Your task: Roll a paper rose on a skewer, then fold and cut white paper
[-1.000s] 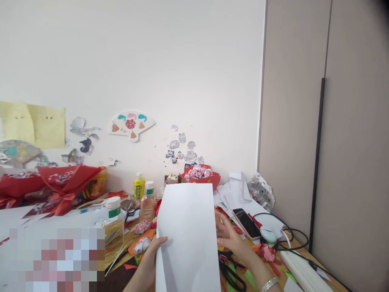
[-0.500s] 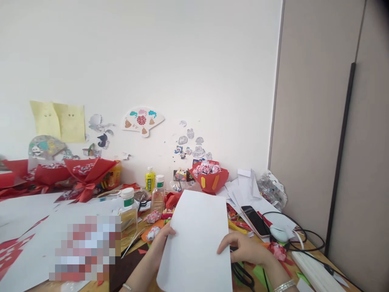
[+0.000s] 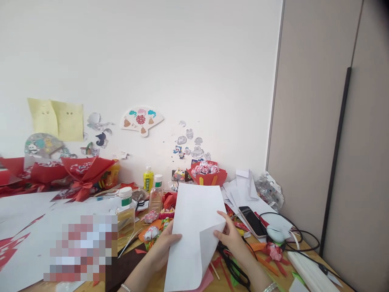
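Observation:
A sheet of white paper [image 3: 190,227] is held up in front of me over the table. My left hand [image 3: 166,242] grips its left edge, thumb on the front face and the other fingers hidden behind. On the right side my right hand [image 3: 226,230] pinches the paper's edge, where the lower right part curls over toward the front. Black-handled scissors [image 3: 234,267] lie on the table below my right forearm. Beyond the sheet stands a red-wrapped bouquet of pink and white paper flowers [image 3: 206,168].
Clear bottles [image 3: 125,211] and a yellow drink bottle [image 3: 148,178] stand left of the sheet. To the right lie a phone [image 3: 252,221], a white mouse [image 3: 276,234], cables and a white power strip [image 3: 310,271]. Red bouquets [image 3: 86,174] line the wall at left.
The paper's lower right side has bent inward and curled forward. My right hand has shifted up and left along the edge; my left hand still holds the left edge.

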Tool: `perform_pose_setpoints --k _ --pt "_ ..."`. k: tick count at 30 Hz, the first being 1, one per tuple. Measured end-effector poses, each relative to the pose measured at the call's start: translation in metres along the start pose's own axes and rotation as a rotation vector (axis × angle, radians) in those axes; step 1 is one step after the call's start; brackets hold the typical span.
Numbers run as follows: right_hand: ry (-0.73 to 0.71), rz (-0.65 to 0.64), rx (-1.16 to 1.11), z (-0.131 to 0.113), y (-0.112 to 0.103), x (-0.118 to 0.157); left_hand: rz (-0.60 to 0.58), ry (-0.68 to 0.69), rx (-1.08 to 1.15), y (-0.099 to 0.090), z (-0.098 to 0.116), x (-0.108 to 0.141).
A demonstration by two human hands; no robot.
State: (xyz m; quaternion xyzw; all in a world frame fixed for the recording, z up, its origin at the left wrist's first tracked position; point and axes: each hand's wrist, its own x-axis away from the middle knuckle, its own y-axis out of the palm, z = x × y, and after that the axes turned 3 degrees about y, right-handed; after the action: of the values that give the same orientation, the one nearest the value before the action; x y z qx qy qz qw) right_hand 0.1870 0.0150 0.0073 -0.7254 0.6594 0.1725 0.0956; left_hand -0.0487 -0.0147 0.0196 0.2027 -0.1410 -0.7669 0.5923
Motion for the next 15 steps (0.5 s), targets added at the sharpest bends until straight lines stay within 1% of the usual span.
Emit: perform_pose_setpoints --k 2,4,7,10,12,15 --pt "-0.029 0.047 -0.078 0.007 0.008 0.0 0.011 0.025 -0.015 0.004 -0.003 0.001" --pt "-0.048 0.12 -0.117 0.012 0.015 0.001 0.047 0.036 -0.053 0.01 -0.007 0.002" --pt "-0.062 0.284 -0.101 0.013 0.024 0.006 0.115 0.024 -0.11 0.019 -0.017 0.005" --pt "-0.057 0.412 -0.069 0.009 0.029 0.01 0.126 0.036 -0.182 0.029 -0.026 0.008" --pt "-0.047 0.44 -0.067 0.006 0.032 0.012 0.103 0.044 -0.249 0.035 -0.029 0.01" --pt "-0.026 0.425 -0.119 0.002 0.034 0.013 0.098 0.027 -0.31 0.041 -0.032 0.011"
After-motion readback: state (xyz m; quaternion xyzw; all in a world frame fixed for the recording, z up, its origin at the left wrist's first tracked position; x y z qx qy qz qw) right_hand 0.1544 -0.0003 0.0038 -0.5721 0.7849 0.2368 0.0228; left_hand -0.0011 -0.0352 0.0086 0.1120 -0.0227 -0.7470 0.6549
